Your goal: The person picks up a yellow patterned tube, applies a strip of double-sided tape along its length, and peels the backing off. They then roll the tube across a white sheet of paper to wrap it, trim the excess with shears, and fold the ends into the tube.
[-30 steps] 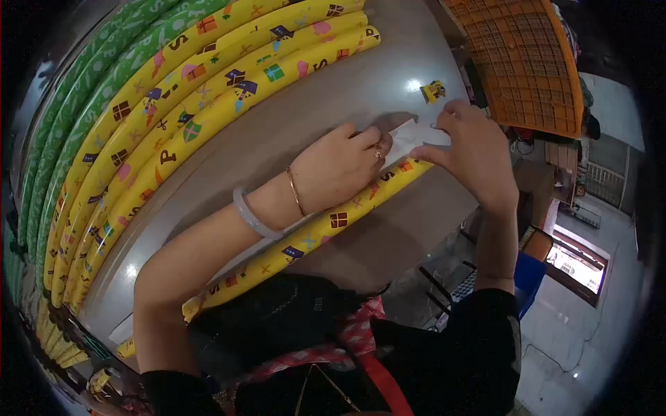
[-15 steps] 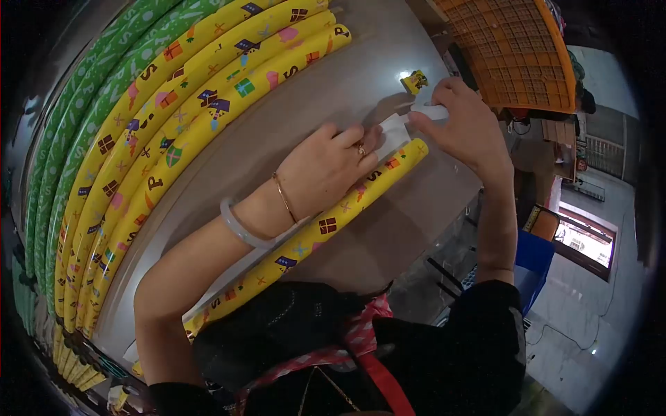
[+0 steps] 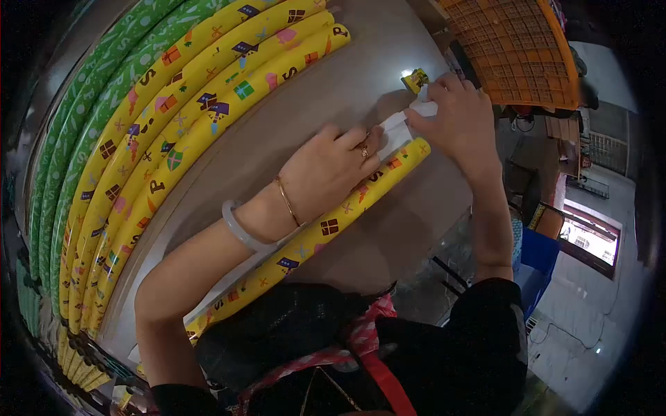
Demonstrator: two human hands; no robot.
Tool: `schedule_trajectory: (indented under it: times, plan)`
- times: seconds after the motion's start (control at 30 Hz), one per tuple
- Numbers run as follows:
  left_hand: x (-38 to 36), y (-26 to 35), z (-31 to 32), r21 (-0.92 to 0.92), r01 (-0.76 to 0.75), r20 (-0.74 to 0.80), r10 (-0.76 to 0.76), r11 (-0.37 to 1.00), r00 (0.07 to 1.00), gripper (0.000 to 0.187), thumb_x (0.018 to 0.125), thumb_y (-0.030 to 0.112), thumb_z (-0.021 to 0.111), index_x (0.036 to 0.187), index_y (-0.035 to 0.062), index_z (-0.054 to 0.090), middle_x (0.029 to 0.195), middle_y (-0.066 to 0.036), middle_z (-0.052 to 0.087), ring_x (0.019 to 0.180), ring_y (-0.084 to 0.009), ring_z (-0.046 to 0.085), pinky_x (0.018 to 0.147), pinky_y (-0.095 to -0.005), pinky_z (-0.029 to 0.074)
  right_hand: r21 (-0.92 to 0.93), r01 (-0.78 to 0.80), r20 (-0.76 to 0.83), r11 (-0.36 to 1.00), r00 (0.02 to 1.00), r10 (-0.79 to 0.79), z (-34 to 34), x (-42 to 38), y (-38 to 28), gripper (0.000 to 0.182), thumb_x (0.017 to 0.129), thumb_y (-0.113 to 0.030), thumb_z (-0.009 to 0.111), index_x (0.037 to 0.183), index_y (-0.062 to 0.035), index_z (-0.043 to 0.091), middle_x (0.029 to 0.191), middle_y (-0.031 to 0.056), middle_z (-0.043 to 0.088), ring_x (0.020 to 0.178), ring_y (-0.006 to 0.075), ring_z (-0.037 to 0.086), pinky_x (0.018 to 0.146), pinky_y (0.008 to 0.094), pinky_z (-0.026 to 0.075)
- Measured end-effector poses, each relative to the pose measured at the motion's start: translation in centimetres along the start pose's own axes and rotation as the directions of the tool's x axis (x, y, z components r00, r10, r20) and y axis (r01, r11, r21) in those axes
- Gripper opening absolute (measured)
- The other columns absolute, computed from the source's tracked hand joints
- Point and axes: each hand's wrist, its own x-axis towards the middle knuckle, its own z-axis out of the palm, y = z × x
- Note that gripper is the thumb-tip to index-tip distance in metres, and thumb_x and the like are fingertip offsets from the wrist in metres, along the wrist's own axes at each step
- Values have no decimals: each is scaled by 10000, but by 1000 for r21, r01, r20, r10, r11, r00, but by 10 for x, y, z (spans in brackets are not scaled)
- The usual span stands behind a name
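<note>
A roll of yellow gift-wrap paper [image 3: 326, 227] with printed presents and letters lies slantwise in front of me. Along its far side, a white paper edge [image 3: 397, 133] shows between my two hands. My left hand [image 3: 331, 161], wearing a ring, a gold bracelet and a pale bangle, rests over that edge with fingers curled onto it, close against the roll. Beyond the roll's far end, my right hand [image 3: 454, 121] pinches a white piece [image 3: 424, 109] between thumb and fingers. A small yellow-and-black item [image 3: 415, 80] sits right by the right fingertips.
Several finished-looking yellow rolls [image 3: 229, 104] and green rolls [image 3: 83, 132] lie side by side at the left of the table [image 3: 361, 59]. An orange plastic crate [image 3: 517, 52] stands at the upper right. A blue chair [image 3: 540, 267] is on the floor to the right.
My right hand has shifted slightly up and left, nearer the small yellow-and-black item, its fingers more curled. My left hand and the roll have stayed nearly in place.
</note>
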Motion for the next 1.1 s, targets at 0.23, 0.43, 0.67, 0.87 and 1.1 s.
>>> schedule_trajectory:
  times: [0.23,0.43,0.67,0.87,1.1]
  plan:
    - [1,1,1,-40,15,-16,-16,999,1000,213,780,157,494,970,84,558,1244,-57,499,948,-152,471,722,-274,411,-27,-10,-55,1000,998,9,-2,-1,-9,354,697,-386,660,855,-70,670,881,56,583,834,235,552,705,398,405]
    - [2,1,1,-27,18,-20,-18,999,1000,206,784,159,495,968,91,560,1222,-51,512,944,-155,471,721,-268,410,-65,-34,-71,997,997,30,-1,-1,-15,335,680,-380,679,829,-80,666,852,48,576,828,227,539,711,387,387]
    - [2,2,2,-34,18,1,-18,999,1000,200,789,173,494,963,102,562,1238,-46,504,941,-156,470,720,-269,415,-86,-96,-5,992,995,96,-5,-2,-23,311,678,-329,681,834,-63,639,912,40,578,882,236,529,759,385,386]
    - [4,1,0,-67,10,0,-10,998,1000,193,790,178,494,949,89,557,1233,-45,508,955,-152,479,727,-266,421,-90,-64,-52,994,997,60,-4,-3,-25,304,677,-344,693,832,-85,654,853,44,570,872,226,515,722,377,386]
    - [18,-7,2,-213,43,-12,-47,976,999,254,767,87,513,1017,58,544,1159,-58,529,961,-199,513,790,-290,451,-76,-103,-68,992,993,98,1,-10,-19,319,704,-359,674,843,-75,632,887,54,565,868,250,523,735,378,393]
